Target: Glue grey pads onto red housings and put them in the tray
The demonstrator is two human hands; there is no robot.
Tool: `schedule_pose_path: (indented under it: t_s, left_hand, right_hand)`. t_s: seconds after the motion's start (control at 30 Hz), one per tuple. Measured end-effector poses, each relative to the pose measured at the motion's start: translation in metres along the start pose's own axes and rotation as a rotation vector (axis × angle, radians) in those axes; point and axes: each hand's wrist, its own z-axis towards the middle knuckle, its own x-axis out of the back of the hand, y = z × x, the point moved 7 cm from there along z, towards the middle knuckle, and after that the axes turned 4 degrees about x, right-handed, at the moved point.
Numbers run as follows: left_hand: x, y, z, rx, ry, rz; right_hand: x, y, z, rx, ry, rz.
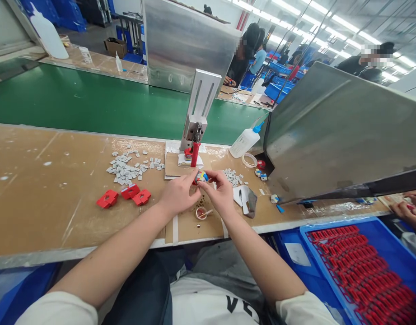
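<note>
On the left, the wooden bench (31, 180) is mostly bare, with a green belt (92, 101) running along its far side. A loose heap of small grey pieces (123, 171) lies there, spread mostly in a single layer, which probably makes single pieces easy to pick up. Just nearer sit three red blocks (106, 200), seemingly put within easy reach of the left hand (177, 192).

That hand comes in from the left, its fingertips pinched on a small coloured part (203, 176) in the middle of the bench. The part is held up in front of the body, likely so that it can be seen closely. Beyond it stands an upright metal clamp (196, 119) with a red handle (194, 155); its central spot would suit either hand. A little cup (197, 214) with a stick in it sits on the near side, below the part.

The right hand (218, 192) meets the left at the part, thumb and fingers closing on it from the right; which fingertips bear the grip I cannot tell.

Farther right lie more grey pieces (231, 177), then a white bottle (243, 143) leaning, and a tape roll (249, 166). At the near right, a blue tray (304, 230) keeps red pieces (360, 266) in rows, presumably for order.
</note>
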Motion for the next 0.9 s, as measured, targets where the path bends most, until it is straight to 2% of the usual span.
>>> schedule_pose_path:
  t_s: [0.07, 0.17, 0.23, 0.3, 0.37, 0.43, 0.47, 0.53, 0.57, 0.63, 0.7, 0.77, 0.83, 0.9]
  left_hand:
    - [0.0, 0.003, -0.001, 0.085, -0.007, -0.215]
    - [-0.005, -0.004, -0.001, 0.283, -0.015, -0.552]
    - [-0.006, -0.011, 0.003, 0.373, 0.016, -0.739]
    - [0.003, -0.021, 0.009, 0.396, 0.104, -0.853]
    - [0.02, -0.035, 0.015, 0.391, 0.251, -0.865]
    - [0.039, -0.049, 0.019, 0.393, 0.402, -0.819]
    - [0.047, -0.056, 0.02, 0.396, 0.461, -0.8]
    - [0.055, -0.065, 0.021, 0.399, 0.538, -0.779]
    - [0.056, -0.069, 0.021, 0.402, 0.556, -0.776]
    - [0.053, -0.073, 0.022, 0.415, 0.552, -0.791]
    - [0.044, -0.074, 0.023, 0.436, 0.5, -0.844]
    - [0.035, -0.075, 0.024, 0.456, 0.446, -0.922]
    - [0.031, -0.077, 0.024, 0.474, 0.422, -0.991]
    - [0.03, -0.08, 0.024, 0.494, 0.424, -1.038]
  right_hand:
    - [0.003, -0.007, -0.001, 0.082, 0.024, -0.079]
    - [0.003, -0.022, -0.005, 0.237, 0.033, -0.202]
    - [-0.002, -0.033, -0.004, 0.361, -0.045, -0.259]
    - [-0.007, -0.038, 0.004, 0.44, -0.154, -0.275]
    - [-0.007, -0.031, 0.024, 0.389, -0.18, -0.232]
    - [-0.008, -0.013, 0.051, 0.201, -0.157, -0.143]
    - [-0.013, -0.002, 0.062, 0.09, -0.185, -0.096]
    - [-0.029, 0.01, 0.077, -0.09, -0.32, -0.008]
    - [-0.037, 0.008, 0.083, -0.141, -0.389, 0.048]
    - [-0.042, -0.01, 0.094, -0.154, -0.462, 0.192]
    - [-0.033, -0.039, 0.113, -0.078, -0.44, 0.311]
    - [-0.018, -0.062, 0.139, 0.029, -0.384, 0.339]
    - [-0.004, -0.065, 0.165, 0.089, -0.291, 0.344]
    - [0.006, -0.044, 0.179, 0.062, -0.149, 0.36]
